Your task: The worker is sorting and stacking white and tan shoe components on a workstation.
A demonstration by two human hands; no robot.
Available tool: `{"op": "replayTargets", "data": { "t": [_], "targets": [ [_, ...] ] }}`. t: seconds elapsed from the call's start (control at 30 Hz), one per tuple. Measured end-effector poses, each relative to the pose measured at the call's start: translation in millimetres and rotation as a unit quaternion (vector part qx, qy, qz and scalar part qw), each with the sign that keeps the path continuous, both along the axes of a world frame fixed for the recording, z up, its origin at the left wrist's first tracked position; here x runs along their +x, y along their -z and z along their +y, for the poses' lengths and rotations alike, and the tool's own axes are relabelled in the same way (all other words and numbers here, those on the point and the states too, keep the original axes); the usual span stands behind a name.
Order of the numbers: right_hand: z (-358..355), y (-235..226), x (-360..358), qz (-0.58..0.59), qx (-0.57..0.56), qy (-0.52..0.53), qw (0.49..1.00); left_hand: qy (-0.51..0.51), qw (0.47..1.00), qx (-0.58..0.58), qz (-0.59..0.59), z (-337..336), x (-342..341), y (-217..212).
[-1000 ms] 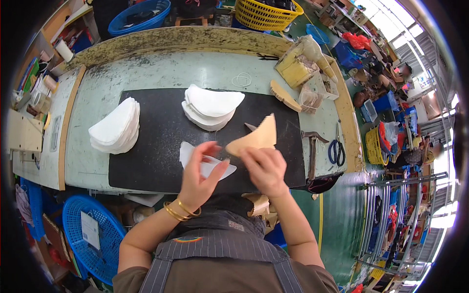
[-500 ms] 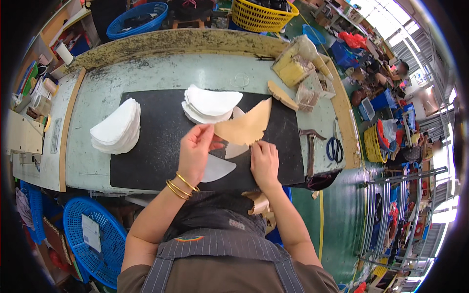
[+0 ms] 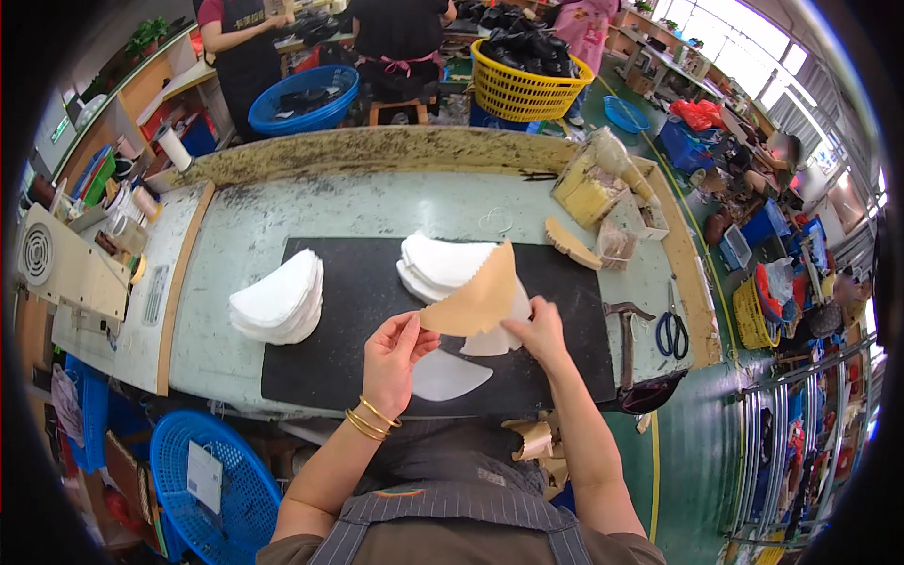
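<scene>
Between both hands a tan half-moon sheet (image 3: pixel 478 294) with notched edges is held up over the black mat (image 3: pixel 344 363). My left hand (image 3: pixel 395 356), with gold bangles at the wrist, pinches its left corner between thumb and finger. My right hand (image 3: pixel 540 330) grips its lower right edge. A whitish piece (image 3: pixel 490 344) shows below and behind the tan sheet; whether it is attached cannot be seen. One translucent white piece (image 3: pixel 454 379) lies on the mat near my left hand. Just behind the tan sheet sits a stack of white half-moon pieces (image 3: pixel 435 256).
Another white stack (image 3: pixel 276 299) straddles the mat's left edge. To the right are a hammer (image 3: pixel 626 341), scissors (image 3: pixel 670 331), a curved beige piece (image 3: pixel 572 243) and a yellow block (image 3: pixel 582 186). A blue basket (image 3: pixel 202 480) stands lower left. Across the bench, people work near a yellow basket (image 3: pixel 527 87).
My view has tilted up, so the bench sits lower in the picture. The tan sheet has turned slightly, and my right hand has shifted up along its edge relative to my left.
</scene>
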State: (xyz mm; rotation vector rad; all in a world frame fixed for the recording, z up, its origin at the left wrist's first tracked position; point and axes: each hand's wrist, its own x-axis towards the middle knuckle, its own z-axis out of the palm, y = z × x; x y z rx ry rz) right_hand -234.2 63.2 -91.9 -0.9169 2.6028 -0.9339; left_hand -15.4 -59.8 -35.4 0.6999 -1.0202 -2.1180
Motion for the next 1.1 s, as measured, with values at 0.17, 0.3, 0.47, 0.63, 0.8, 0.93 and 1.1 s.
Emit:
{"op": "replayTargets", "data": {
  "t": [0.17, 0.3, 0.47, 0.63, 0.8, 0.93, 1.1],
  "targets": [
    [26, -53, -3, 0.365, -0.201, 0.07, 0.906, -0.014, 0.999, 0.019, 0.023, 3, 16, -13],
    [38, -56, 26, 0.339, -0.079, -0.106, 0.931, 0.005, 1.0, 0.01, 0.009, 0, 6, -10],
    [3, -103, 101, 0.231, -0.298, -0.203, 0.904, 0.092, 0.993, -0.064, 0.023, 38, -13, -22],
    [12, -116, 97, 0.179, -0.304, -0.231, 0.907, 0.11, 0.985, -0.118, 0.058, 43, -9, -32],
    [17, -123, 95, 0.193, -0.314, -0.246, 0.896, 0.085, 0.989, -0.091, 0.082, 49, -11, -36],
    [20, -126, 102, 0.323, -0.289, -0.222, 0.873, 0.074, 0.969, -0.233, 0.042, 50, -12, -40],
    [24, -109, 112, 0.333, -0.298, -0.138, 0.884, 0.043, 0.935, -0.346, -0.059, 60, -13, -36]
  ]
}}
